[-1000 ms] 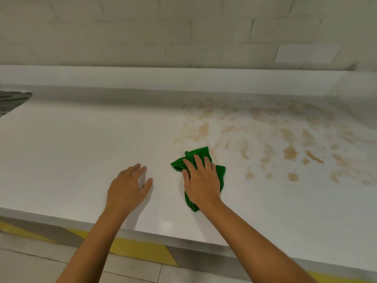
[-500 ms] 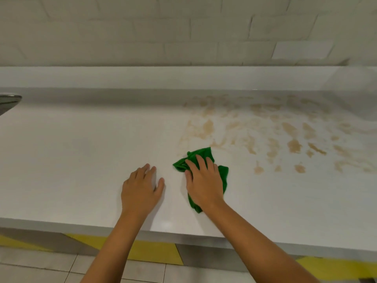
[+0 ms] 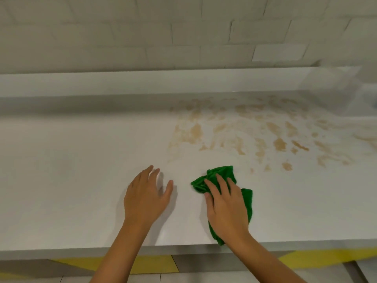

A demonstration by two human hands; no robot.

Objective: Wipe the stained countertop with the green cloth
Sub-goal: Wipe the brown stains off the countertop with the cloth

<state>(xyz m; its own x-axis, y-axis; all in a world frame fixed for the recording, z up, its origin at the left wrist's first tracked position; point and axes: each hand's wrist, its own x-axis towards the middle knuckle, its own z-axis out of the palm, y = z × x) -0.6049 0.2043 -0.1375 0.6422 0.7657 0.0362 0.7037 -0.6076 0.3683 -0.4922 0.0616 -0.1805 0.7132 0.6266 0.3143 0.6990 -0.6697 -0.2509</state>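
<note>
Pressing down on the green cloth [image 3: 221,173], the right hand [image 3: 226,209] is lying flat over it, fingers [image 3: 221,183] straight and spread, pinning rather than gripping; the cloth is sitting bunched on the white table [image 3: 71,170] near the front edge, one end trailing back under the wrist; the left hand [image 3: 145,198] is hovering or resting palm-down just beside it, fingers relaxed, holding nothing, contact unclear; the cloth is looking soft, light and limp, likely to bunch or slip under a flat palm, so pinning it mid-bundle is looking best; brown stains [image 3: 279,144] are spreading across the far right of the table, apart from the cloth; the surface is looking smooth and glossy; a white tiled wall [image 3: 183,37] is rising behind a low ledge [image 3: 163,82]; a yellow floor marking [image 3: 155,264] is showing below.
</note>
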